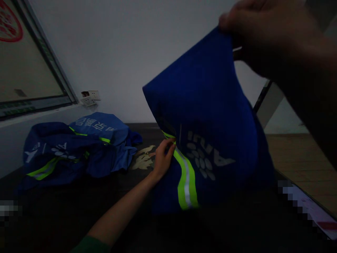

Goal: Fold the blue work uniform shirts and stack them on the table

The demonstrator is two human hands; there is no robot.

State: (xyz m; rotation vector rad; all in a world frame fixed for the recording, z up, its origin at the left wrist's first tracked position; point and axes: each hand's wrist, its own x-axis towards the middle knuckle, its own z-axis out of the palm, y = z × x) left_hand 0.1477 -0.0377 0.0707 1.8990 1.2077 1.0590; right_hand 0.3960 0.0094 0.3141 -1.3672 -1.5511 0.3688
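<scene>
A blue reflective vest (213, 98), with pale lettering and a paw-like print, hangs partly raised over the dark surface. My right hand (265, 35) is closed on its upper corner and holds it high at the right. Lower down, my left hand (163, 158) pinches the vest's edge beside the yellow-green and silver stripe (187, 182). The printing on the cloth appears upside down. In the dim light, the vest's lower part fades into the dark surface.
Crumpled blue garments (79, 151) with reflective strips lie to the left. Near them is a tan leaf-like patch (144, 157) on the dark surface (126, 182). Behind stands a pale wall (118, 63) with sockets (90, 98), and a framed window (31, 63) is at left.
</scene>
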